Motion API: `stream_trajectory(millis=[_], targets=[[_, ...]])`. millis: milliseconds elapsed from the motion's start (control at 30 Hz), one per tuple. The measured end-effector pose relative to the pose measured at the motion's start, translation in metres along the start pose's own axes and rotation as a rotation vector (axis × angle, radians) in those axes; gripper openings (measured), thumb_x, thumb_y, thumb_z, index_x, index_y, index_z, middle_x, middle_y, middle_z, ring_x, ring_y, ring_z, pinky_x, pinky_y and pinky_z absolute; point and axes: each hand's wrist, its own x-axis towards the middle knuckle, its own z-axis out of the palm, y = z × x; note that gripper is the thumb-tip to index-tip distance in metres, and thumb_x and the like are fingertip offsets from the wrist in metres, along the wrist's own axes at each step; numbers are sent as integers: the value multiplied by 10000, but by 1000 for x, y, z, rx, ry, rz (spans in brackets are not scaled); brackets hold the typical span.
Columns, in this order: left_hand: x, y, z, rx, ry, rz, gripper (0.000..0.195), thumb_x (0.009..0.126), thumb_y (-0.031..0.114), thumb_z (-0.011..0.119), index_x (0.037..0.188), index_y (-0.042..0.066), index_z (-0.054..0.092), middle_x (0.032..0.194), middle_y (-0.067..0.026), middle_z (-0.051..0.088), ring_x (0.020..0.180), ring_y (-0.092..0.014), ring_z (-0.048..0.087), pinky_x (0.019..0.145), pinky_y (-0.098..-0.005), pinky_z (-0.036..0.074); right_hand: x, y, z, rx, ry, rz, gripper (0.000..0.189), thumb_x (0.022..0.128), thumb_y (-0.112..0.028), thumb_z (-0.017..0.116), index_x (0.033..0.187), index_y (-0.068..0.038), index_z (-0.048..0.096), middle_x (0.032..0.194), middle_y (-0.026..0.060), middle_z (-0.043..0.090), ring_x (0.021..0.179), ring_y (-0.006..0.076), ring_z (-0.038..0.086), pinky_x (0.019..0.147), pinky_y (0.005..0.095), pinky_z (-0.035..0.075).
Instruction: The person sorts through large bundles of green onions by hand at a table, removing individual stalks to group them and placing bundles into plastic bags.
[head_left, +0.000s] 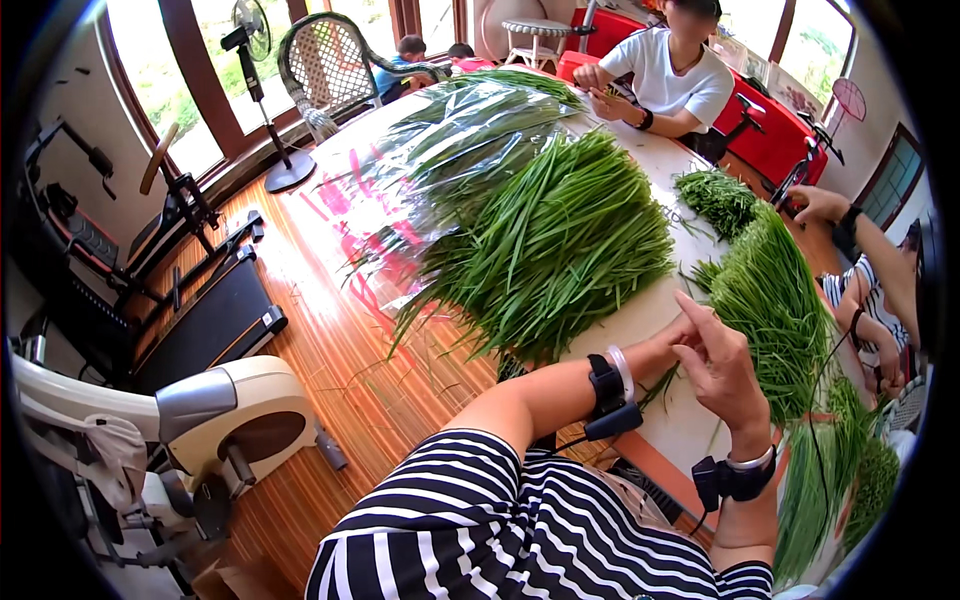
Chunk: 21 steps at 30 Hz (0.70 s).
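Observation:
My right hand is raised over the near part of the table, its index finger extended and its thumb apart. I see nothing held between them. My left hand meets it palm-side; its fingers are mostly hidden behind the right hand. A few thin green blades show just below the hands. Left of them lies a large heap of long green leaves, apparently garlic chives. Another long pile of chives runs along the right side, close to my right fingertips.
Clear plastic sheeting covers more chives at the far left. A small dark green pile lies farther back. Across the table sits a person in a white shirt; another person's arm reaches in from the right. Exercise equipment stands left.

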Motion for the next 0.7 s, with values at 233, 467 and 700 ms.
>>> stream_trajectory(millis=[233, 467, 700], targets=[[6, 14, 11, 446, 180, -202, 247, 845, 259, 718, 912, 111, 532, 597, 33, 468, 420, -51, 395, 364, -218, 304, 30, -68, 32, 14, -182, -198, 688, 770, -19, 672, 1408, -29, 414, 786, 56, 666, 650, 211, 620, 854, 334, 427], [-2, 2, -3, 857, 102, 474, 237, 861, 227, 698, 1010, 94, 572, 748, -17, 545, 655, -124, 510, 576, -282, 425, 18, -39, 30, -157, -223, -194, 354, 811, -69, 643, 1162, -32, 612, 843, 160, 631, 776, 318, 634, 691, 386, 506], [7, 22, 12, 336, 290, -264, 220, 981, 315, 525, 887, 116, 523, 548, 48, 383, 400, -45, 288, 353, -211, 214, -61, 45, -21, -83, 100, 86, 204, 799, 0, 663, 1002, -16, 663, 825, 129, 633, 757, 276, 624, 677, 342, 496]])
